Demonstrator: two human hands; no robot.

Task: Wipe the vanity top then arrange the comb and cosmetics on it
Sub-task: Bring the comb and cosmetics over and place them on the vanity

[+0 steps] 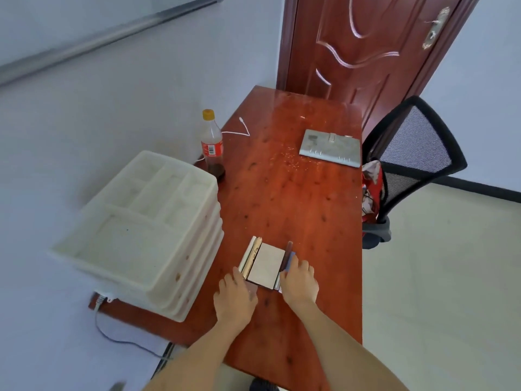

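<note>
On the reddish wooden top (296, 198) a flat pale compact (266, 265) lies near the front, flanked by slim tube-like cosmetics (251, 253) on its left and a dark brown comb-like piece (288, 256) over something blue on its right. My left hand (235, 299) rests at the left near end of this row, fingers bent and touching the tubes. My right hand (298, 279) presses on the right side, fingers over the comb and the blue item. Whether either hand truly grips anything cannot be told.
A stack of white plastic trays (141, 230) fills the left of the top. A cola bottle (212, 145) stands behind it beside a white cable (239, 131). A silver case (331, 148) lies far right. A black mesh chair (408, 162) stands at the right edge, with a door behind.
</note>
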